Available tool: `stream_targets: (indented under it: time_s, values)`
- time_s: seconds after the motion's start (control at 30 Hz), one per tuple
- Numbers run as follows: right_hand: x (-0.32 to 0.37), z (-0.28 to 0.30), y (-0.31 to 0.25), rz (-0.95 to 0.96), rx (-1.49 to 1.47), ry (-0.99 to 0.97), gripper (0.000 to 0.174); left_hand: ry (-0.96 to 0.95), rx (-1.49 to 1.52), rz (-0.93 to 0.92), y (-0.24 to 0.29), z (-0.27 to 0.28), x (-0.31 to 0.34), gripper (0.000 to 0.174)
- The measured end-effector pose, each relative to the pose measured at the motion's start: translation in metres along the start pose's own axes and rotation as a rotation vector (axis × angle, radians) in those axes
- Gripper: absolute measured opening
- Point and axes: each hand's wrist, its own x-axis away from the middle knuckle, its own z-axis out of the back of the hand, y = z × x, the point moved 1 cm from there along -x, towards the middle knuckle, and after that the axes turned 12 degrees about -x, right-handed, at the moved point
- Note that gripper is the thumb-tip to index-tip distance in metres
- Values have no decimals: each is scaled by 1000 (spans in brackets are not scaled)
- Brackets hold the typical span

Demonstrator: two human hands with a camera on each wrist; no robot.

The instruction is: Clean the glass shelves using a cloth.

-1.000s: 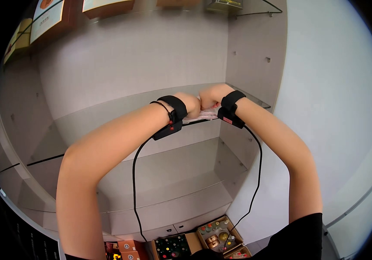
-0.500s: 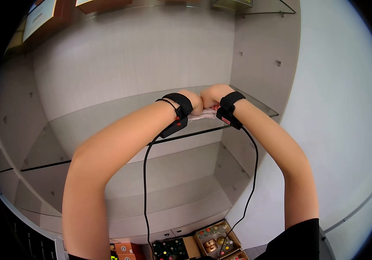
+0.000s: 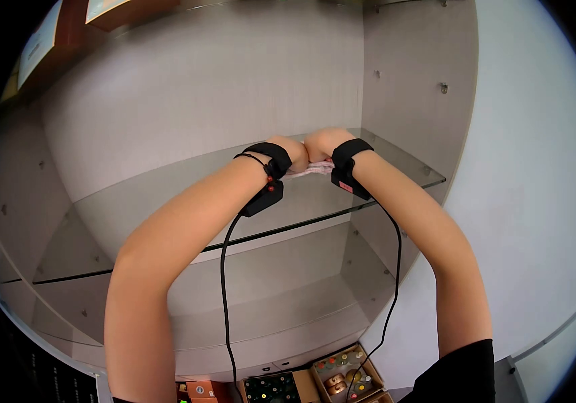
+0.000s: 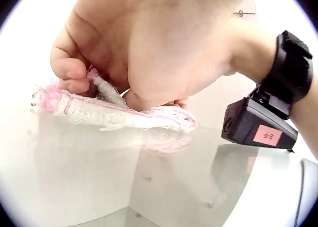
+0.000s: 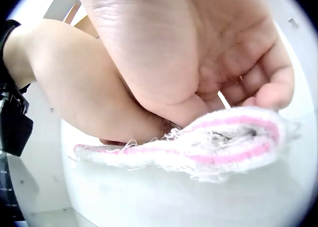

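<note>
A folded white cloth [image 3: 313, 167] with pink stripes and frayed edges lies on a glass shelf [image 3: 167, 195]. My left hand [image 3: 293, 154] grips it with curled fingers; in the left wrist view, a fold of the cloth [image 4: 107, 113] rises between those fingers. Right beside it, my right hand [image 3: 329, 143] holds the cloth too, thumb side down and fingers bent, as the right wrist view shows over the rolled end of the cloth [image 5: 233, 155]. From the head view, most fingers are hidden behind the backs of both hands.
The shelf's dark front edge [image 3: 288, 225] runs below my forearms. Boxes [image 3: 110, 12] stand on the shelf above. A white wall [image 3: 523, 201] is at the right. Down on the floor are a carton of bottles [image 3: 348, 373] and orange boxes [image 3: 201, 389]. Cables [image 3: 225, 302] hang from both wrists.
Both hands, side by side with the cloth, have moved back from the shelf's front edge. The head view has shifted too, with more of the glass showing in front of them.
</note>
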Motion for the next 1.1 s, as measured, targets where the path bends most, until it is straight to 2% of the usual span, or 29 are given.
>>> stream_targets:
  time_s: [0.1,0.2,0.33,0.4,0.43,0.53,0.6,0.63,0.7,0.77,0.8,0.87,0.93,1.0,1.1]
  values:
    - [-4,-3,5,-17,-28,-4,18,79,-50,-63,1,-1,-2,18]
    - [-16,-11,7,-52,-47,62,15,92,-26,-44,-2,-2,-5,19]
    - [-10,-7,2,-32,-27,89,22,139,28,-42,-4,0,12,21]
    - [-7,-8,0,-42,-87,141,17,327,31,-76,-6,-6,6,20]
    - [-2,-6,-4,-42,-79,128,17,228,-20,-71,-7,-5,4,19]
    - [12,4,-8,-69,-66,70,18,178,-35,-167,-10,-2,20,17]
    - [20,0,-7,-106,-84,-21,17,199,50,-320,-9,-2,32,16]
    - [21,1,-11,-104,-25,12,17,219,38,-328,-13,1,35,17]
    - [33,1,-22,-175,-1,-79,13,202,43,-359,-10,-12,41,18]
    - [35,15,-27,-254,-35,-125,10,194,-29,-335,-11,0,53,20]
    - [37,15,-28,-301,-69,-172,11,129,-28,-295,-8,6,69,23]
    - [39,17,-33,-287,17,-191,13,127,-61,-261,-11,9,73,25]
    - [34,16,-30,-353,-87,-203,14,129,-43,-283,-11,6,67,25]
    - [34,22,-25,-340,-56,-190,13,58,-4,-289,-9,4,39,23]
    - [42,30,-30,-319,-11,-175,13,50,46,-294,-6,10,41,23]
